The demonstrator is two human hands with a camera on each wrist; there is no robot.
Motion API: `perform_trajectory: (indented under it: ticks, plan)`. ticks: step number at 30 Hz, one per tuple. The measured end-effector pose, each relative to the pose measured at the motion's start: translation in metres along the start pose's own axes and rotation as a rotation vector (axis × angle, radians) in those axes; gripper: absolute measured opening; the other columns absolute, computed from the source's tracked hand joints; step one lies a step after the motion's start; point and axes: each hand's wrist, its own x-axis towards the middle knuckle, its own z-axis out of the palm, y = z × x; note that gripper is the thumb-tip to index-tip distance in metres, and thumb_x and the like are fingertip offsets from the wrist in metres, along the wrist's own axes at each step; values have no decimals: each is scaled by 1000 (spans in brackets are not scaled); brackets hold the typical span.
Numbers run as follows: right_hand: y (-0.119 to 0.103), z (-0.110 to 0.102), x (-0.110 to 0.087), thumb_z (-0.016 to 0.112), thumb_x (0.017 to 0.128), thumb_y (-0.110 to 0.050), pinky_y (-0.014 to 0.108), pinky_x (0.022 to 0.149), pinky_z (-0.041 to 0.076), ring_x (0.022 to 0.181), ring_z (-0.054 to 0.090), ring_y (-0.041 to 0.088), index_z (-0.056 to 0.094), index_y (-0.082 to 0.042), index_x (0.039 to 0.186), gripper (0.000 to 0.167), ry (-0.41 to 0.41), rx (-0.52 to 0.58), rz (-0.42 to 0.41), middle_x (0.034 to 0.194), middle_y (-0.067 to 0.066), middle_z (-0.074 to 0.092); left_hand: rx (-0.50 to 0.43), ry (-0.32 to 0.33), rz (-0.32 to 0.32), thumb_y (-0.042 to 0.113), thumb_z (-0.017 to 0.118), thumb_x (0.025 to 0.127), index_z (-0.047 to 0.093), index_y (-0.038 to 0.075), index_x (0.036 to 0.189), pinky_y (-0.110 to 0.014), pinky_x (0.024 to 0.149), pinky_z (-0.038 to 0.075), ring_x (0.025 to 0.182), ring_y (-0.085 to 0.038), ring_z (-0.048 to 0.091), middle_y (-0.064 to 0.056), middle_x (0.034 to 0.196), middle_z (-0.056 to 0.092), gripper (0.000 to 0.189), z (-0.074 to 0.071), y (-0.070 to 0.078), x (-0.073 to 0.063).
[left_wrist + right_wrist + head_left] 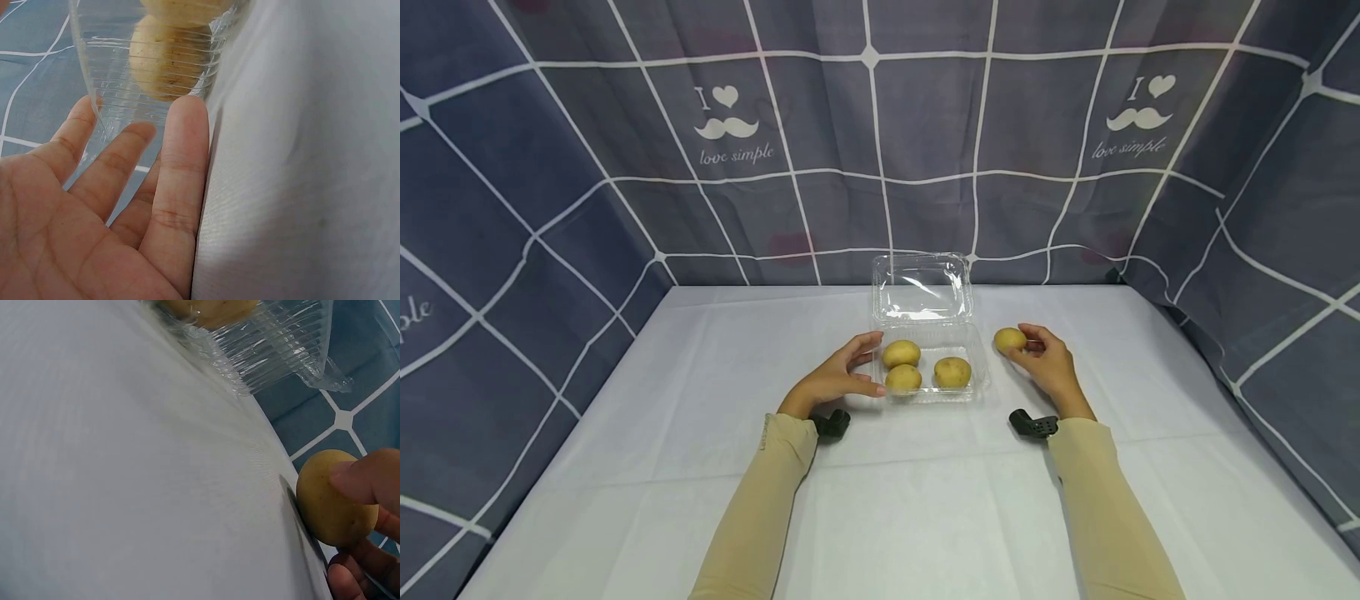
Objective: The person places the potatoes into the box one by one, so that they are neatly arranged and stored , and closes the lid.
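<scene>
Fingers and thumb of the right hand (1047, 365) pinch a potato (1008, 339) just right of the box (936, 397) — whether it touches the table (910, 492) is hard to tell. Spread, slightly bent fingers of the left hand (835, 377) stand at the box's left side. Most of the right hand is cut off in the right wrist view, and the box's ribbed wall blurs what the left wrist view shows inside. Three potatoes lie in the box — two side by side (901, 353) (903, 379) at its left, one (952, 372) at its right. Its lid (922, 289) stands open behind.
</scene>
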Motion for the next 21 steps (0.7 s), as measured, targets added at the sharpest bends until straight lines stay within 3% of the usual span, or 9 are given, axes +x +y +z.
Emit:
perform_trajectory:
  ticks: [4, 11, 14, 21]
  plan:
    - [-1, 1, -1, 74, 102, -13, 41, 104, 49, 124, 60, 41, 54, 6, 153, 58, 9, -48, 10, 140, 32, 61, 4, 3, -5, 3, 84, 88, 25, 8, 171, -54, 125, 39, 162, -38, 27, -11, 178, 24, 102, 0, 0, 0]
    - [-2, 2, -3, 76, 101, -14, 14, 87, 45, 118, 64, 39, 57, 7, 149, 56, 47, -60, 1, 136, 32, 65, 6, 3, -2, 3, 84, 89, 25, 8, 171, -55, 125, 39, 161, -39, 27, -12, 177, 25, 101, 1, 2, -1]
    - [-1, 3, -3, 79, 99, -12, 8, 81, 44, 112, 66, 38, 61, 8, 145, 54, 81, -55, -21, 130, 32, 68, 4, 1, -3, 3, 84, 89, 25, 8, 171, -54, 125, 39, 161, -39, 27, -12, 177, 25, 101, 1, 2, -1]
    - [-2, 2, -3, 83, 96, -10, 5, 76, 46, 93, 63, 13, 65, 9, 140, 51, 121, -18, -27, 125, 31, 70, 6, 0, -5, 4, 84, 89, 25, 8, 171, -54, 125, 39, 162, -39, 26, -12, 178, 24, 102, 1, 3, -1]
